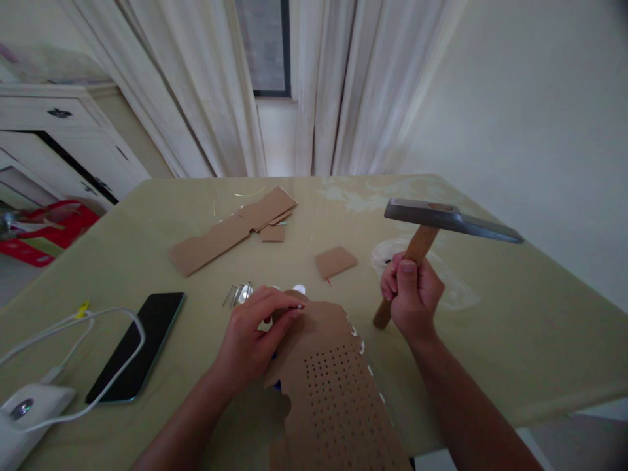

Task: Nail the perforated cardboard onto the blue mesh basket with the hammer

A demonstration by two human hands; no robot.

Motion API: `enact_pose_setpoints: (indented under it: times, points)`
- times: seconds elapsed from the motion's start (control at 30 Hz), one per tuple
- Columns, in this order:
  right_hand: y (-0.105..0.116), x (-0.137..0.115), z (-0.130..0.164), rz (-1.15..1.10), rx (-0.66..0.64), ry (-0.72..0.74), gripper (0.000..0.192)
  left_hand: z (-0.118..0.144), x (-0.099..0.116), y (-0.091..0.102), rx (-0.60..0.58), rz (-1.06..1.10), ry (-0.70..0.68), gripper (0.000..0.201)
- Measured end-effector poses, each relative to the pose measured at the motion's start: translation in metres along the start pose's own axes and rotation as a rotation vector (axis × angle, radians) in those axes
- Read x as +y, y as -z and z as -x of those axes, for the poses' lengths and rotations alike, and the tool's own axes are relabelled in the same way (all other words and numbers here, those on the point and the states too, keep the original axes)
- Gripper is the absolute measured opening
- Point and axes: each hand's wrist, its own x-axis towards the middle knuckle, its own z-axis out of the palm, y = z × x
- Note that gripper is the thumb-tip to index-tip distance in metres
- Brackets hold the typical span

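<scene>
My right hand (416, 291) is closed round the wooden handle of a hammer (426, 241), its metal head raised above the table with the long thin end to the right. Thumb and forefinger of my left hand (262, 327) pinch a small nail (300, 306) over the far end of a cardboard sheet (333, 340); only the nail's head shows clearly. Rows of punched holes cover the nearer part of this sheet, and its right edge is torn. Beside my left hand lie several loose nails (237, 294), partly overlapping.
A long cardboard strip (230, 232) and a small cardboard piece (336, 261) lie farther back on the table (515, 340). Behind my right hand is a clear plastic bag (456, 291). A black phone (142, 347), a white cable and a white power strip (34, 418) occupy the left side.
</scene>
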Motion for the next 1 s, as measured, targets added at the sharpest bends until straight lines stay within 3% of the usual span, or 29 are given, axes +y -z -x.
enact_pose_setpoints:
  times: [1.0]
  points:
    - [0.0029, 0.0057, -0.0023, 0.011, -0.002, -0.035, 0.043, -0.0062, -0.0016, 0.001, 0.029, -0.067, -0.023, 0.012]
